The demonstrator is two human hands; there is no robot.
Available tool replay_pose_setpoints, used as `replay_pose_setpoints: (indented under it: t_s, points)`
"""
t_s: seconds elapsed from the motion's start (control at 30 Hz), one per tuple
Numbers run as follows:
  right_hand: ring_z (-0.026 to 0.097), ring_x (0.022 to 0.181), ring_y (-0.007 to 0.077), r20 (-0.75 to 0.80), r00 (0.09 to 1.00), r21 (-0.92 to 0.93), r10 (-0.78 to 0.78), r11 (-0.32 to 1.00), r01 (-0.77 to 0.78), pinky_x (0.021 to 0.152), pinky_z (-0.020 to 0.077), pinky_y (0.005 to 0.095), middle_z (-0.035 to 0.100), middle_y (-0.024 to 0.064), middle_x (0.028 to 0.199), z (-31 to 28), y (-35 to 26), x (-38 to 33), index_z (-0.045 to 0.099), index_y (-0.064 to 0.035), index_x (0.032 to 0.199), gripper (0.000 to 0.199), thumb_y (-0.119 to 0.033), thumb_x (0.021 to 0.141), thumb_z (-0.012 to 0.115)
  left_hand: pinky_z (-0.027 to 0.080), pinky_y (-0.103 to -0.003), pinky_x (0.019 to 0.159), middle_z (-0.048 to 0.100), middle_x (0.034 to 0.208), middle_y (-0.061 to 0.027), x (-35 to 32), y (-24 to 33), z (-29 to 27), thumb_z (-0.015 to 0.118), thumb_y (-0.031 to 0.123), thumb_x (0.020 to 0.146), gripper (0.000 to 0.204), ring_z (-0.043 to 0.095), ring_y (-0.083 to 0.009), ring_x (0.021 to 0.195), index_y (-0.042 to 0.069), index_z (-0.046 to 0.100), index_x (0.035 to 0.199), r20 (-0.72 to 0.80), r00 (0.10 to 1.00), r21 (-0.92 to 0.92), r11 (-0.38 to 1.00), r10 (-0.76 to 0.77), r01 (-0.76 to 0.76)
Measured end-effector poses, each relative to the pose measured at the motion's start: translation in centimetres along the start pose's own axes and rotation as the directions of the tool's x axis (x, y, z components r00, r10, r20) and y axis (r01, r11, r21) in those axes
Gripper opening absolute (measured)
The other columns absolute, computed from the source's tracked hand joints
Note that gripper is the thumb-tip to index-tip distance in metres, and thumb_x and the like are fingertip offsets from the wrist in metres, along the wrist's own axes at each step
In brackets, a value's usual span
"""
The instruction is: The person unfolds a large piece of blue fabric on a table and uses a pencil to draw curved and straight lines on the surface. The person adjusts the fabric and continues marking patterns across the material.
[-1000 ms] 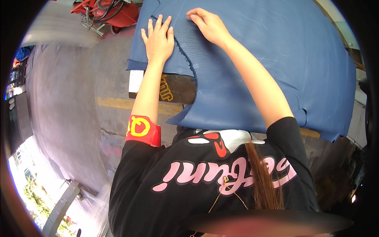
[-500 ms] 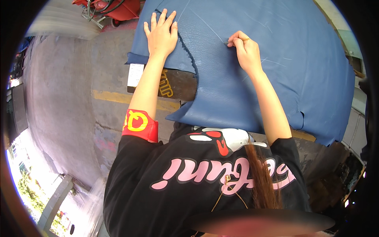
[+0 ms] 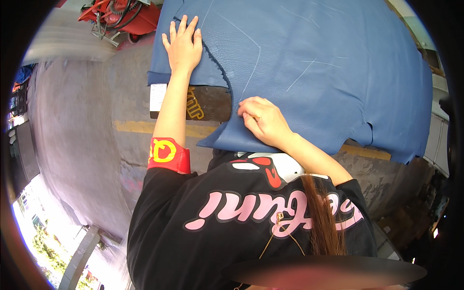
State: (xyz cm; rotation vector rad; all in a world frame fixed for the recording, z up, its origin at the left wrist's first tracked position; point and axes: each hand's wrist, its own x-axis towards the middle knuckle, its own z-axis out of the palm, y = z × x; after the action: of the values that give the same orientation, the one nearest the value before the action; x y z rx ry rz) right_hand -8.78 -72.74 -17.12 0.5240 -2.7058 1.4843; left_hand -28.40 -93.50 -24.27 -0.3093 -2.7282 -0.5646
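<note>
A large sheet of blue leather [image 3: 314, 101] with a grained surface lies spread before me, with thin pale lines drawn on it. My left hand [image 3: 184, 50] rests flat on its left part, fingers spread, beside a ragged dark cut edge. Closer to my body, my right hand [image 3: 261, 118] is closed near the leather's left inner edge. A thin marking pen is pinched in its fingers, mostly hidden by them. From these fingertips a pale line runs up the sheet, bends, and continues toward the upper left.
Under the leather's left side shows a dark board [image 3: 210, 104] with yellow markings and a white paper label [image 3: 157, 97]. A red wheeled machine [image 3: 123, 19] with black hoses stands at the far left. The concrete floor has a yellow stripe [image 3: 140, 127].
My right hand has moved toward my body and left, leaving a new pale line behind it. My left hand stays flat on the leather. The whole view has shifted slightly.
</note>
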Motion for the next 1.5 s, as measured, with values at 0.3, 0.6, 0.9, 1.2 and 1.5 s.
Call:
replay_pose_setpoints:
  t_s: [0.3,0.6,0.9,1.2,1.5]
  points:
    - [0.064,0.087,0.031,-0.245,0.968,-0.065,0.056,0.995,-0.074,0.08,0.05,0.0411,0.068,0.0121,0.086,-1.4,3.3,6.4,0.066,-0.0043,0.101,0.019,-0.015,0.093,0.053,0.011,-0.056,0.118,0.041,0.152,-0.0037,0.1,0.1,-0.1,0.043,0.036,0.1,0.042,0.027,-0.0313,0.145,0.027,0.053,0.14,0.015,1.0,0.008,1.0,0.002,-0.002]
    - [0.064,0.087,0.0323,-0.29,0.951,-0.072,0.111,0.988,-0.137,0.078,0.0514,0.042,0.067,0.0138,0.086,-1.1,3.0,5.9,0.066,-0.0034,0.096,0.016,-0.014,0.092,0.055,0.011,-0.056,0.118,0.042,0.152,-0.0037,0.1,0.0,-0.1,0.043,0.036,0.1,0.042,0.027,-0.0316,0.145,0.027,0.053,0.139,0.013,1.0,0.005,1.0,0.0,0.0]
    - [0.07,0.087,0.0183,-0.327,0.892,0.299,0.313,0.929,-0.217,0.076,0.0535,0.0297,0.073,0.0093,0.092,-2.8,3.8,2.6,0.066,-0.0041,0.104,0.017,-0.01,0.094,0.055,0.011,-0.057,0.118,0.041,0.152,-0.0044,0.1,0.1,-0.3,0.044,0.036,0.099,0.043,0.026,-0.0322,0.145,0.026,0.053,0.14,0.02,1.0,0.003,1.0,0.004,-0.004]
    - [0.065,0.104,0.0288,-0.333,0.941,-0.176,0.058,0.977,-0.122,0.09,0.0484,0.0393,0.07,0.0113,0.1,-2.5,3.5,2.4,0.067,-0.006,0.095,0.011,-0.013,0.089,0.062,0.01,-0.056,0.118,0.041,0.153,-0.0047,0.2,0.3,-0.6,0.043,0.036,0.1,0.043,0.026,-0.032,0.146,0.026,0.053,0.14,0.04,0.999,-0.015,1.0,-0.008,0.008]
    - [0.068,0.09,0.0203,-0.492,0.802,0.007,0.34,0.922,-0.387,0.079,0.0519,0.0317,0.072,0.0067,0.094,-7.4,6.5,1.5,0.067,-0.0072,0.097,0.013,-0.016,0.093,0.058,0.01,-0.056,0.118,0.041,0.153,-0.0048,0.3,0.3,-0.6,0.044,0.035,0.1,0.042,0.026,-0.0323,0.146,0.026,0.053,0.14,0.051,0.999,-0.014,1.0,-0.006,0.006]
